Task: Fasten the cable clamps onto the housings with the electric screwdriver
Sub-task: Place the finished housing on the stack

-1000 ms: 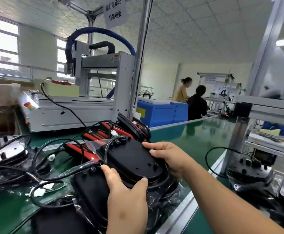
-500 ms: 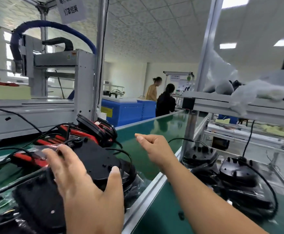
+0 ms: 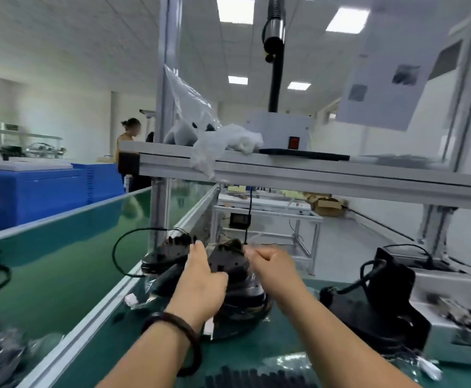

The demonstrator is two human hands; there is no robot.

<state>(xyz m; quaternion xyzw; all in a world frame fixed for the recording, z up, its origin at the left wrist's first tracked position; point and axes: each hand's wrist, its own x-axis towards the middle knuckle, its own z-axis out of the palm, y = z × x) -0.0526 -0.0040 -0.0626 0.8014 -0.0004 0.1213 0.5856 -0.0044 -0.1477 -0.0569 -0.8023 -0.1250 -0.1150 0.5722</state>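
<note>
On green mat (image 3: 245,350), black domed housing (image 3: 228,264)

Black centre housing (image 3: 228,263), blurred; second housing (image 3: 169,252) just left, cabled.

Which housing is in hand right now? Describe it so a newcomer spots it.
Below the long aluminium shelf, on the green bench, three black housings sit in a row. Take the middle housing: unlike the left housing and right housing, it sits between the left hand, which grips it, and the right hand.
</note>
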